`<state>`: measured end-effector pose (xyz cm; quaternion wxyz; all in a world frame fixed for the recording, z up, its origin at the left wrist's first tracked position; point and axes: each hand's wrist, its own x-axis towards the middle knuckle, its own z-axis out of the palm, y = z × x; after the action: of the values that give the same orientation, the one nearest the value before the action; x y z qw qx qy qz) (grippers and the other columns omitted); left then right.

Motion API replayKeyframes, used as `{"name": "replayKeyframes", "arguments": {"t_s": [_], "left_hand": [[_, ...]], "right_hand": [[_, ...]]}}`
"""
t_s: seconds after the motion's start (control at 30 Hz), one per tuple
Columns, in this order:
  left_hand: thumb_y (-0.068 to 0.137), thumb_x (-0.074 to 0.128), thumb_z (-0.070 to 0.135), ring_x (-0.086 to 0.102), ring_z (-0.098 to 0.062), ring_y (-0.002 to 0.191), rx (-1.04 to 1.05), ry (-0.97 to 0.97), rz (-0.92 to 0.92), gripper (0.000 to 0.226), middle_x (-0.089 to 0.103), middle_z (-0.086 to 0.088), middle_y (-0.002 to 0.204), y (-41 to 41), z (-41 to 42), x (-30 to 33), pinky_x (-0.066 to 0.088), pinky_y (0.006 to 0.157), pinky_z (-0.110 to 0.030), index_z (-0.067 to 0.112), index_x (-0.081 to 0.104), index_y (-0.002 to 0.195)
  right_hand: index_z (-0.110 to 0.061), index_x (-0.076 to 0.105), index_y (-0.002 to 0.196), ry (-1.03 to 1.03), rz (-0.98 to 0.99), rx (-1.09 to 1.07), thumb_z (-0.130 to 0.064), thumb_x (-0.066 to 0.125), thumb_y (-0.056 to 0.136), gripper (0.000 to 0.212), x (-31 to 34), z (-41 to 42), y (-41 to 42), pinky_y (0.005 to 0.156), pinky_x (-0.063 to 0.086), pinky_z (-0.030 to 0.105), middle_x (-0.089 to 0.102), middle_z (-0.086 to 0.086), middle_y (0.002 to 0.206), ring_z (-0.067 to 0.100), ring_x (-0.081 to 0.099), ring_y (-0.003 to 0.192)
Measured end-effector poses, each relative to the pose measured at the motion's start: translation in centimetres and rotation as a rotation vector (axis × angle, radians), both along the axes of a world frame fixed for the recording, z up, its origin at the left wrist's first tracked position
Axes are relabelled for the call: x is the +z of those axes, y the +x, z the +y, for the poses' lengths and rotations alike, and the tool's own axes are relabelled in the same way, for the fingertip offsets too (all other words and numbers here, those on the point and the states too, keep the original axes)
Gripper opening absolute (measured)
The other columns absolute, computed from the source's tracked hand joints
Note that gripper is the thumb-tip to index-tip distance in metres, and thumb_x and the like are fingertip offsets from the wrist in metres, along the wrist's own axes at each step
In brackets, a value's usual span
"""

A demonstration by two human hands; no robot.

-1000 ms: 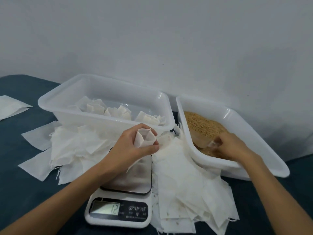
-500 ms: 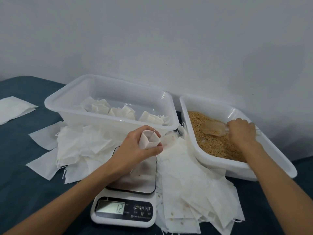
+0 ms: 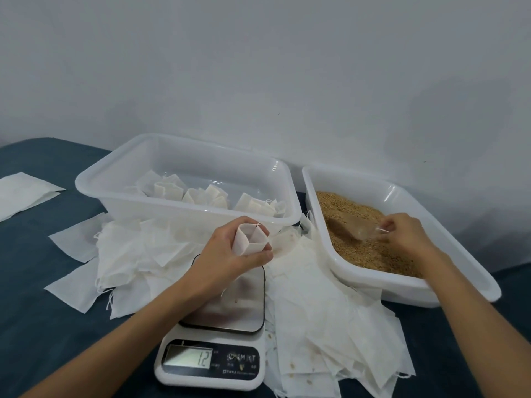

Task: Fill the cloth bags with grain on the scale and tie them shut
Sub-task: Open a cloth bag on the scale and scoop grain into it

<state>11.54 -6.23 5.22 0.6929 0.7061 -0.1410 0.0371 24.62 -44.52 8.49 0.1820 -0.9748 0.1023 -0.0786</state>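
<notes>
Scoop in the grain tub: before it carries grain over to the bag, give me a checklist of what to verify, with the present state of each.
1. Cloth bag mouth held open by the left hand: ok.
2. Bag above the scale platform: ok; whether it rests on it, cannot tell.
3. Scale switched on: ok, its display shows 12.
4. Right hand grips the clear scoop: ok, at its handle end.
5. Scoop loaded with grain: cannot tell; it lies low in the grain and is see-through.
6. Path from the grain tub to the bag: ok, only flat empty bags lie below.
</notes>
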Motion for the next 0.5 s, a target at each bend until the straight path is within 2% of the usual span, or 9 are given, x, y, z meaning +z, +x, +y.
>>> {"name": "replayKeyframes", "arguments": {"t_s": [0.23, 0.37, 0.43, 0.5], "left_hand": [[0.078, 0.082, 0.023, 0.067, -0.022, 0.089, 0.005, -0.019, -0.017, 0.029, 0.072, -0.013, 0.096, -0.12, 0.01, 0.26, 0.054, 0.081, -0.037, 0.014, 0.068, 0.101], [0.08, 0.082, 0.018, 0.065, -0.016, 0.085, -0.005, -0.028, -0.019, 0.026, 0.073, -0.01, 0.093, -0.07, 0.08, 0.26, 0.052, 0.076, -0.029, 0.013, 0.067, 0.1], [0.084, 0.083, 0.012, 0.065, -0.015, 0.084, -0.007, -0.024, -0.022, 0.023, 0.073, -0.009, 0.092, -0.06, 0.11, 0.25, 0.053, 0.074, -0.026, 0.012, 0.067, 0.101], [0.084, 0.083, 0.011, 0.065, -0.015, 0.084, -0.007, -0.029, -0.016, 0.024, 0.073, -0.009, 0.092, -0.1, 0.1, 0.24, 0.053, 0.074, -0.025, 0.011, 0.067, 0.101]], "right_hand": [[-0.011, 0.068, 0.087, 0.111, -0.034, -0.038, -0.004, 0.086, 0.076, 0.022, 0.27, 0.04, -0.2, 0.084, 0.049, 0.036, 0.068, 0.011, 0.099, 0.026, 0.06, 0.095], [-0.014, 0.067, 0.083, 0.155, -0.058, -0.04, -0.005, 0.085, 0.077, 0.021, 0.36, 0.03, -0.32, 0.088, 0.05, 0.04, 0.067, 0.007, 0.096, 0.025, 0.06, 0.098], [-0.015, 0.066, 0.084, 0.161, -0.074, -0.046, -0.006, 0.085, 0.077, 0.022, 0.37, -0.01, -0.38, 0.091, 0.049, 0.041, 0.067, 0.009, 0.099, 0.027, 0.06, 0.102], [-0.015, 0.067, 0.086, 0.152, -0.068, -0.037, -0.007, 0.084, 0.079, 0.021, 0.27, -0.01, -0.41, 0.088, 0.048, 0.037, 0.069, 0.01, 0.103, 0.027, 0.061, 0.102]]}}
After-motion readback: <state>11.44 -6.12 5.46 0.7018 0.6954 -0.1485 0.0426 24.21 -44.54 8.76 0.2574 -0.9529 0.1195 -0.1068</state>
